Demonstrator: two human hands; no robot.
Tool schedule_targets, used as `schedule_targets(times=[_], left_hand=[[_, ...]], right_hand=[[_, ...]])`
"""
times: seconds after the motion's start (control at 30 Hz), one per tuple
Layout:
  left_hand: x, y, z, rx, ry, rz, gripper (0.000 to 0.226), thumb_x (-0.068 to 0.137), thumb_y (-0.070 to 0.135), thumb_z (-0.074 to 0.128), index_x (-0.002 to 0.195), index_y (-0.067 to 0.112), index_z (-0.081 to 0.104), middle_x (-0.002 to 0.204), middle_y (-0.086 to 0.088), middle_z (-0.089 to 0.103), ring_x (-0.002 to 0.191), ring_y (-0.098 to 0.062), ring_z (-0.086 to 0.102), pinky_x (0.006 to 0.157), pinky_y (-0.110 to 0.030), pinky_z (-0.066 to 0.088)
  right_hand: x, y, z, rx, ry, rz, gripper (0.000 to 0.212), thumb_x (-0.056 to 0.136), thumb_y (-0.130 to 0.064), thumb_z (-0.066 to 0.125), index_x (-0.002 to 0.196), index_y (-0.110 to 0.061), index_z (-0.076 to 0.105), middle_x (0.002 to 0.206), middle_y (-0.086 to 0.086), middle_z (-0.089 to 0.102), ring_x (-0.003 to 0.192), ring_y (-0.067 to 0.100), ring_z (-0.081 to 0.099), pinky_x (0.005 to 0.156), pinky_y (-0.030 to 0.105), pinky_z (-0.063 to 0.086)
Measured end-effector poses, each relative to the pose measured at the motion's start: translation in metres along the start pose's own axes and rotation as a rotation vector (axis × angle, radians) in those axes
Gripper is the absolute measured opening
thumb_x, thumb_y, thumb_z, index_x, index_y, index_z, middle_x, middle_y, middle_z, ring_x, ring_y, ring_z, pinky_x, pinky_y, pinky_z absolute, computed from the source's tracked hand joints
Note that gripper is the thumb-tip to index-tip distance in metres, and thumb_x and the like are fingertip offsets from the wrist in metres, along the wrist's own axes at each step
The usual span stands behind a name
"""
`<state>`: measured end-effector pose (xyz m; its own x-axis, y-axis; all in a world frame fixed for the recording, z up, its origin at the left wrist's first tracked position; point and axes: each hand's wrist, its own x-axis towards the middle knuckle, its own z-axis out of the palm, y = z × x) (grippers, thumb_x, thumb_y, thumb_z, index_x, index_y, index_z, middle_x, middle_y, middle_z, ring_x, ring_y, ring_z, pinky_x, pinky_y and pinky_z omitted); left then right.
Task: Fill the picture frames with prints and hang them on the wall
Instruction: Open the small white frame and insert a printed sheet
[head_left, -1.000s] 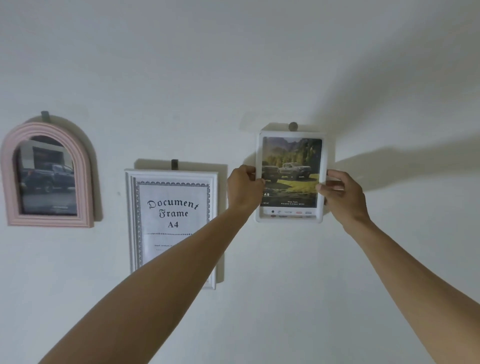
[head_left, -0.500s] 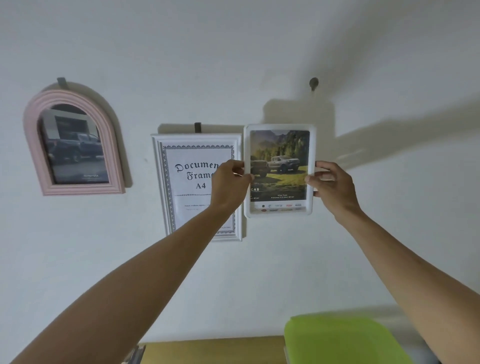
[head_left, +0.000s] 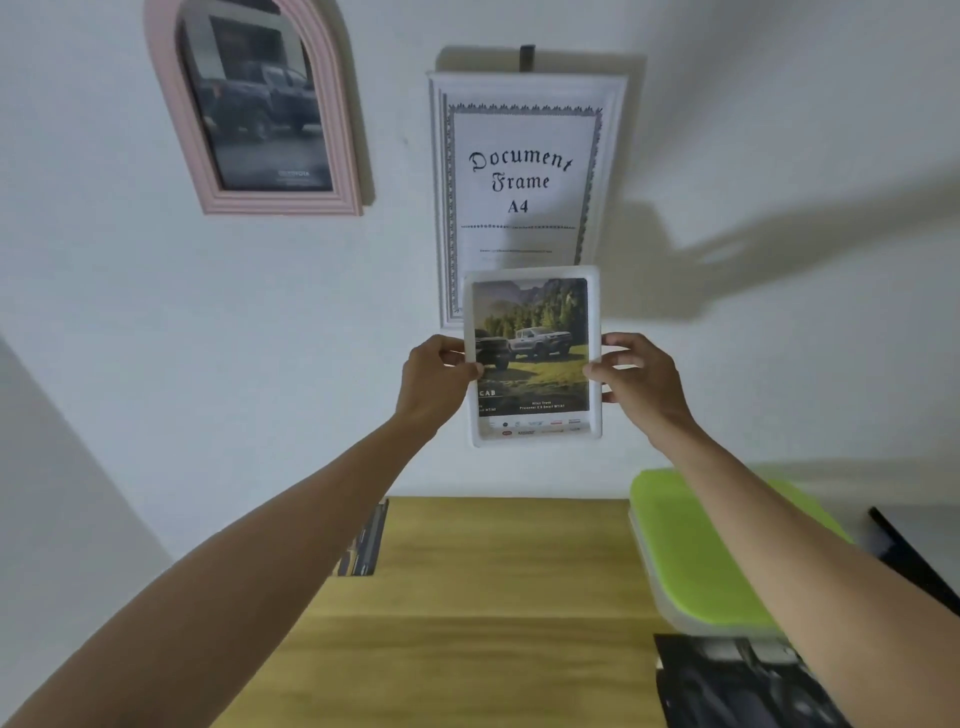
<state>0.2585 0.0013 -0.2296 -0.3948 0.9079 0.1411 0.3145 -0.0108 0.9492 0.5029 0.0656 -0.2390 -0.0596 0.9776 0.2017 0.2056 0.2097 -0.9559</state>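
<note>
I have lifted the small white frame (head_left: 535, 358) off its hook and brought it down; a second ago it hung beside the document frame (head_left: 524, 192). Now my left hand (head_left: 434, 382) and right hand (head_left: 639, 379) pinch its side edges, holding it off the wall above the wooden table (head_left: 467, 623) (truck print in place). I reckon it needs rehanging.

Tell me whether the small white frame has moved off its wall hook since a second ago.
Yes. The small white frame has come off its hook, leftward and down, now overlapping the document frame's lower edge.
</note>
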Motion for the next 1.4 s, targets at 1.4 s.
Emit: schedule_targets(times=[1.4], left_hand=[[-0.093,-0.232,0.004,0.430,-0.143,-0.213,0.065,0.097,0.031,0.051,0.152,0.039,0.018,0.111,-0.005,0.060,0.098,-0.024,0.058,0.084,-0.036,0.048]], right_hand=[[-0.092,0.166,0.107,0.058,-0.396,0.402,0.031,0.098,-0.008,0.054,0.098,-0.032,0.073,0.081,-0.016,0.070,0.085,0.016,0.061,0.080,0.034,0.050]])
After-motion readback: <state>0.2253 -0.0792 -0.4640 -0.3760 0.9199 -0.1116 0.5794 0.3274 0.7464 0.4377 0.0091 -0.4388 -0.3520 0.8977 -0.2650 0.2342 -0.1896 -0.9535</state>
